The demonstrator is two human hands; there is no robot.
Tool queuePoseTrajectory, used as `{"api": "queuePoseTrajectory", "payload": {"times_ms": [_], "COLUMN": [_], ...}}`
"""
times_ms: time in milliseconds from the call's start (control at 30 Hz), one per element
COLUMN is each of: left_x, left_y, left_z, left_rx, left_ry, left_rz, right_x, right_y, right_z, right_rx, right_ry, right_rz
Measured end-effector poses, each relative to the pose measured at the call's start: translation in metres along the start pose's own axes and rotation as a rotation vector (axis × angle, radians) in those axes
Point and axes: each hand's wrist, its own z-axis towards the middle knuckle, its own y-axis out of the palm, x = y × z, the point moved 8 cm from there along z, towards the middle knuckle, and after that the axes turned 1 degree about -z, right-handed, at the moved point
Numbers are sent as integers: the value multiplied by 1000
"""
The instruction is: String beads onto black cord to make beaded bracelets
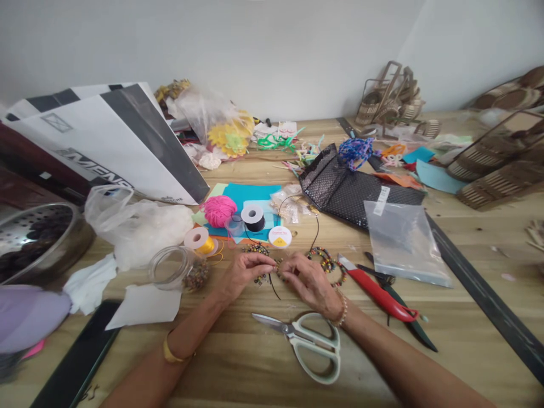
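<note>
My left hand [250,273] and my right hand [309,282] meet fingertip to fingertip over the table, both closed in a pinch. A thin black cord [272,283] passes at their fingertips, its tail hanging toward me; small beads between the fingers are hard to make out. Beyond my left fingers lies a pile of loose multicoloured beads [255,248]. Strung bead loops [329,262] rest just past my right hand. Scissors with pale handles [314,345] lie in front of my hands. A white spool of black cord [253,218] stands behind them.
On the left are a spool of yellow thread [199,242], a clear jar of beads [193,275], a phone [80,354] and a metal colander [63,238]. A red-handled knife [378,292] and a clear plastic bag [408,243] lie right. Pink yarn [220,211] sits behind.
</note>
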Motion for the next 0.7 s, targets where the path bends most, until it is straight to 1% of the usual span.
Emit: {"api": "queuePoseTrajectory", "payload": {"times_ms": [233, 433, 700], "left_x": [-1, 0, 6], "left_y": [2, 2, 3], "left_z": [0, -1, -2], "left_rx": [-28, -17, -12], "left_ry": [0, 9, 28], "left_rz": [4, 19, 13], "right_x": [2, 0, 2], "right_y": [1, 0, 2], "right_z": [-1, 1, 0], "right_rx": [-13, -6, -12], "right_ry": [5, 17, 3], "right_rz": [7, 7, -22]}}
